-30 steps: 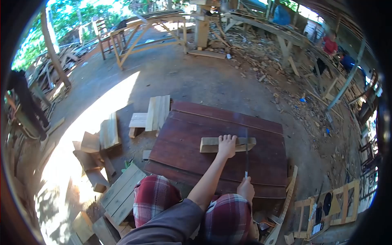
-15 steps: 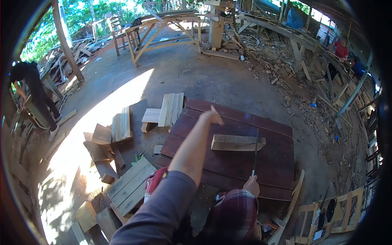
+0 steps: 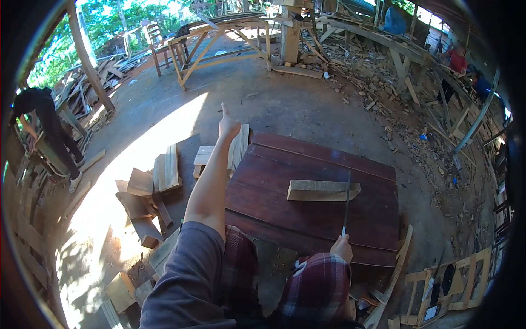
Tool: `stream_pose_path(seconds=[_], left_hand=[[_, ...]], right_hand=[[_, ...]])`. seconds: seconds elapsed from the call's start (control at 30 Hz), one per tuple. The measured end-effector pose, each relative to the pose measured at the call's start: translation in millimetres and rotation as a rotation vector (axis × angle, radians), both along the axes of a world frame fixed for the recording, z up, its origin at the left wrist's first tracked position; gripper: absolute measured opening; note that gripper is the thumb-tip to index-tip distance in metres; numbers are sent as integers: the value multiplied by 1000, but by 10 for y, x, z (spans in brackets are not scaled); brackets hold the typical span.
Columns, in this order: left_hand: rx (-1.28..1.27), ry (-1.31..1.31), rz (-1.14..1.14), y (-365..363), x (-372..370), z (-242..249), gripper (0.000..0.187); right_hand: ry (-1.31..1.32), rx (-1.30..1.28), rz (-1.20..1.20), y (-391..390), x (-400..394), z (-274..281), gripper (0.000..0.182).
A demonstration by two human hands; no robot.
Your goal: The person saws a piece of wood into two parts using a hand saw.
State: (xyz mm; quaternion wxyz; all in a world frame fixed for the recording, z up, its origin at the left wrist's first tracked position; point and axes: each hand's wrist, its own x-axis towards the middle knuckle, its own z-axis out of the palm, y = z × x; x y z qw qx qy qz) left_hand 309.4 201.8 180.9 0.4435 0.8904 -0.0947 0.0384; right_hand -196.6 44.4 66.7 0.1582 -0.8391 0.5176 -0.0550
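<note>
My left hand (image 3: 229,127) is raised at the end of an outstretched arm, above the back left corner of the dark red wooden panel (image 3: 263,186). Its index finger points away from me and nothing is in it. Near the panel's front right, my right hand (image 3: 342,249) grips the handle of a long thin metal tool (image 3: 347,205). The tool's blade reaches forward across the right part of a wooden block (image 3: 318,191) lying on the panel. Whether the blade touches the block I cannot tell.
Stacked boards (image 3: 166,169) and wood blocks (image 3: 141,182) lie left of the panel. A workbench (image 3: 219,63) stands ahead. One person (image 3: 49,123) bends over at far left, another (image 3: 457,60) is at far right. Wooden frames (image 3: 471,279) lie at lower right.
My left hand has swung left, from above the panel to its back left corner, with the index finger now extended. My right hand still holds the tool in nearly the same place.
</note>
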Motion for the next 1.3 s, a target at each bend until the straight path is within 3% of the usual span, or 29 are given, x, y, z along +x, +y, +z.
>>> stream_pose_path(seconds=[0.2,0.3,0.4,0.6,0.7,0.8,0.9,0.93,1.03,1.23,1.3], left_hand=[[-50,87,5,14,-75,84,96],[-313,115,-57,-105,-212,392,96],[-420,132,-69,-198,-370,662,93],[-447,120,-93,-289,-408,771,92],[-358,94,-115,-279,-359,639,93],[123,6,-48,-372,-334,318,95],[628,13,-571,-642,-741,29,104],[765,-169,-687,-785,-975,-130,108],[744,-161,-965,-1018,-1873,-297,112],[686,-294,-980,-1222,-2454,-957,106],[635,-353,-932,-1162,-2454,-991,75]], right_hand=[[4,-10,18,-6,-7,10,27],[11,-18,14,1,-16,41,27],[16,-15,0,10,-30,60,28],[12,0,8,10,-34,72,28],[18,7,-2,-10,-32,30,28],[-2,-8,5,-14,-33,0,27],[12,2,15,-6,-35,48,27],[3,2,19,-28,-28,55,27],[-8,16,25,-12,-53,12,27],[-37,56,14,-6,-57,36,28],[-56,123,7,17,-69,65,30]])
